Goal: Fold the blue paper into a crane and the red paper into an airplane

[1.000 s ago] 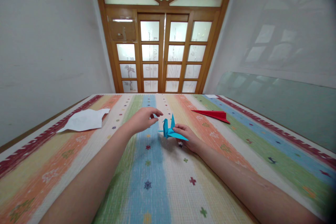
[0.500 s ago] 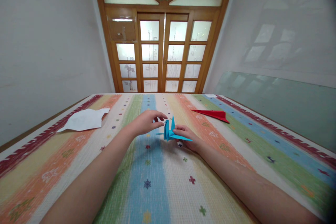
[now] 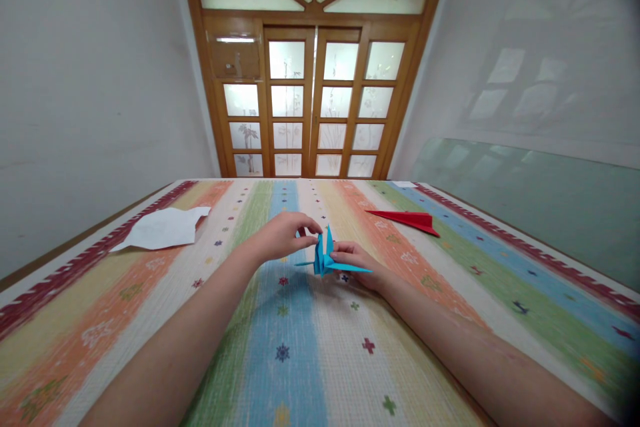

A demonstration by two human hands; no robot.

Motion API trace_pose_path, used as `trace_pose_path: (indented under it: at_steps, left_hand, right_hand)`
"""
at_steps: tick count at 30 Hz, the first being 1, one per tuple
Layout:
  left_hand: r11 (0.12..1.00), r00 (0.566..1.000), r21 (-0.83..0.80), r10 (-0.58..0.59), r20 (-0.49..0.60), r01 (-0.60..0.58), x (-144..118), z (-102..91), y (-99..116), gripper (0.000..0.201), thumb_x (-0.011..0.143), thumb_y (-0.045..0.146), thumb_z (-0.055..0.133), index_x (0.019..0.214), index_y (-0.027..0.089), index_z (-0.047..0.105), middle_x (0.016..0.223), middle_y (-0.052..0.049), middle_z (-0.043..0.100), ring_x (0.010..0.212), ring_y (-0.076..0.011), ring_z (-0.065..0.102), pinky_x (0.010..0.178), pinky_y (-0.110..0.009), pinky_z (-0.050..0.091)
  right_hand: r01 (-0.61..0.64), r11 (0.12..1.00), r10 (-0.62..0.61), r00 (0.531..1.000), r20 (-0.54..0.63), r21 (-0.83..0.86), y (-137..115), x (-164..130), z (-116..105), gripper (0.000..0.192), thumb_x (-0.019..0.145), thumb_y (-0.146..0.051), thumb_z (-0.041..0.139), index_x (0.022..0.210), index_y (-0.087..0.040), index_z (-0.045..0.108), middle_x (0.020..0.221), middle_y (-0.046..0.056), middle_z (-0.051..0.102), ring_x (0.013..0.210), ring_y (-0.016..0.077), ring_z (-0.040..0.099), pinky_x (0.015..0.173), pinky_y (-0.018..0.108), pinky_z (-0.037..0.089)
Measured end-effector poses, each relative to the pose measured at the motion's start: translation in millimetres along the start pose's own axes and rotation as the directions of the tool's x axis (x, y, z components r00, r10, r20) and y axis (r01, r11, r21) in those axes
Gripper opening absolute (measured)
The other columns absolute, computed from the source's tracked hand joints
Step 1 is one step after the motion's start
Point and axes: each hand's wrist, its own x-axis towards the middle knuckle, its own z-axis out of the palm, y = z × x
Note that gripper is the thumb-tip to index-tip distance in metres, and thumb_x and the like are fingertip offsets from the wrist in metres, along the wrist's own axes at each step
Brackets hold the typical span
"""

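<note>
Two hands meet over a little blue paper crane (image 3: pixel 325 259) in the head view. It sits near the middle of the desk (image 3: pixel 300 360), on a cloth with bright stripes. The right hand (image 3: pixel 357 261) pinches the crane at its right side, with the fingers closed on the paper by the wing. The left hand (image 3: pixel 284 235) comes in from the other side. Its thumb and finger are pressed together on the tall tip at the crane's left. So the crane lies right between both hands, and both touch it. The flat wings stick out left and right, across the desk, and two points stand up in the middle. The right hand is lower and closer to the body of the crane; the left hand is a bit higher, at the top tip.

Off to the left lies a white paper (image 3: pixel 163 228). Off to the right, well apart, lies a red paper plane (image 3: pixel 407 219). A big wooden door (image 3: pixel 313 73) stands behind the desk.
</note>
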Motion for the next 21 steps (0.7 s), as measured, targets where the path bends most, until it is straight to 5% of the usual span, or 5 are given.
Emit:
trace_pose_path:
  at_steps: [21]
  left_hand:
    - [0.999,0.999,0.000,-0.047,0.024,0.047,2.0,11.3,1.2,0.023,0.090,0.033,0.055,0.084,0.017,0.071,0.076,-0.002,0.068,0.071,-0.0141,0.059,0.065,-0.025,0.044]
  right_hand:
    - [-0.045,0.996,0.047,0.999,0.020,-0.079,-1.3,0.2,0.5,0.035,0.070,-0.050,0.077,0.078,-0.017,0.068,0.070,0.001,0.066,0.061,0.0149,0.059,0.060,0.026,0.045]
